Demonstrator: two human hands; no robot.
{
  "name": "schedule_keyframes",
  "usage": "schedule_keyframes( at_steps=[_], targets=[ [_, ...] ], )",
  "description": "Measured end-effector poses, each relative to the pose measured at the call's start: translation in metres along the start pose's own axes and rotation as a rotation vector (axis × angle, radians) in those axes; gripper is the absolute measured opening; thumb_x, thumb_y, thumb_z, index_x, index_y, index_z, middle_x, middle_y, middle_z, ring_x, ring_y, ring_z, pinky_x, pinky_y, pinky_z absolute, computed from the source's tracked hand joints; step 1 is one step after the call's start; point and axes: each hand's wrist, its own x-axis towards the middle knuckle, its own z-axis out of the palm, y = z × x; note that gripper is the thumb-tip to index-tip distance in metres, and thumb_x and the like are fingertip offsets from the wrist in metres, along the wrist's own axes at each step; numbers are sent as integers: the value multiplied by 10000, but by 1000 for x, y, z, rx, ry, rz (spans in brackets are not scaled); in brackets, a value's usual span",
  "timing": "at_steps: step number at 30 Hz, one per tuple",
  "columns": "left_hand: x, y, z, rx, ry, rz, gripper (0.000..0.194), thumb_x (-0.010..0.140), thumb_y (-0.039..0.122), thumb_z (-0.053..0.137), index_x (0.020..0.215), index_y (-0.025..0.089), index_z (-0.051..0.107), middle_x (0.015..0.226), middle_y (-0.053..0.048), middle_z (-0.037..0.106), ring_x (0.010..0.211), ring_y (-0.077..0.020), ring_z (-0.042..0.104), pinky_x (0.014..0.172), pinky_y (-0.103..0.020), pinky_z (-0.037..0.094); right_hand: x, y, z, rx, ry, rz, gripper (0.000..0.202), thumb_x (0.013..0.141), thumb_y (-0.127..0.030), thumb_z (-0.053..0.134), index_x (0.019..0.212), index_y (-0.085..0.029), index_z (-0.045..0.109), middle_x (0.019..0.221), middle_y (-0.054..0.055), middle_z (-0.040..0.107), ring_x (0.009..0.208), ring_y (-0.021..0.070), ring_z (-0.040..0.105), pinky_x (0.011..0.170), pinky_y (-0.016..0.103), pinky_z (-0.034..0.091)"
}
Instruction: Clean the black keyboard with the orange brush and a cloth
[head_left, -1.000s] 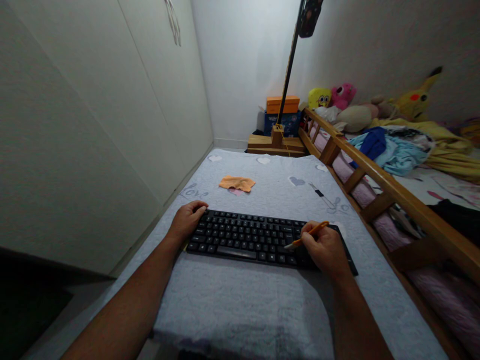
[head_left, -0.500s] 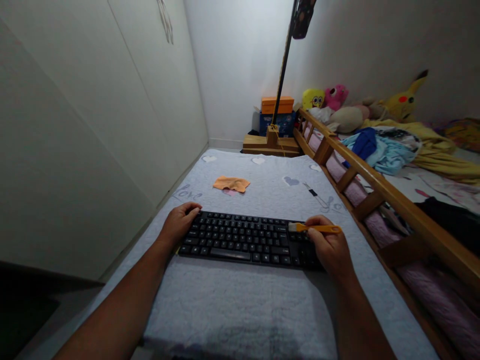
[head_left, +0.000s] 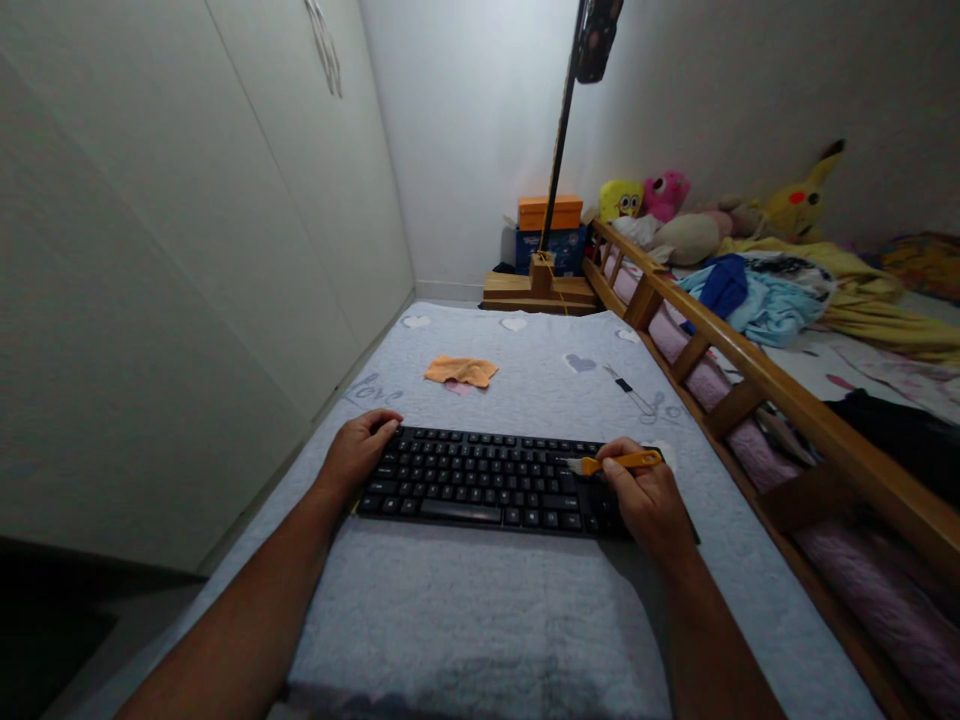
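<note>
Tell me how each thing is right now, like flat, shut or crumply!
Keyboard: flat, keys up.
Brush: held by the right hand, bristles over the keys.
Left hand: at the keyboard's left end.
Orange cloth: wrinkled.
Thin tool: lying down.
Cupboard doors: look shut.
Orange box: atop blue box.
Blue clothes: crumpled.

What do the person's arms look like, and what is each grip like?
The bare, tapering left forearm and matching bare right forearm show no sleeve, watch or bracelet. The left grip and right grip are plain, ungloved human hands with no cables or markings showing. Any rings would be too small to make out.
</note>
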Motion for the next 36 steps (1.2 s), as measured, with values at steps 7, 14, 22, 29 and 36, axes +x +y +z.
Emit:
schedule_keyframes(
  at_steps=[7, 14, 22, 29, 36],
  targets=[
    [0, -1, 0, 8, -12, 3, 378, 779, 494, 566, 919, 185, 732, 920, -66, 745, 894, -262, 669, 837, -361, 488, -4, 9, -2, 36, 44, 39, 204, 865, -288, 450, 768, -210, 612, 617, 3, 581, 631, 200, 577, 606, 301, 404],
    [0, -3, 1, 15, -7, 5, 388, 788, 496, 567, 943, 183, 736, 946, -66, 748, 898, -259, 667, 849, -358, 488, -3, 6, 4, 7, 90, 27, 183, 908, -333, 483, 928, -201, 609, 747, 11, 652, 712, 204, 625, 671, 301, 433],
    [0, -2, 0, 38, -13, 9, 409, 788, 496, 552, 959, 173, 736, 941, -68, 746, 903, -257, 669, 835, -351, 490, -4, 10, 6, 43, 77, -13, 243, 934, -372, 486, 863, -202, 646, 715, 14, 654, 699, 204, 630, 679, 301, 441],
    [-1, -1, 0, 35, 1, 6, 412, 779, 498, 559, 961, 175, 739, 961, -73, 753, 920, -259, 674, 863, -354, 496, -6, 10, 6, 74, 128, 17, 282, 969, -404, 458, 852, -206, 622, 657, 2, 611, 635, 189, 593, 635, 293, 427],
    [-1, -2, -1, 91, 13, 12, 423, 792, 503, 548, 979, 174, 737, 996, -76, 754, 943, -257, 677, 876, -347, 491, -2, 7, 7, 6, 146, -21, 282, 963, -390, 449, 835, -205, 619, 685, 14, 626, 680, 196, 603, 662, 296, 425]
  ],
)
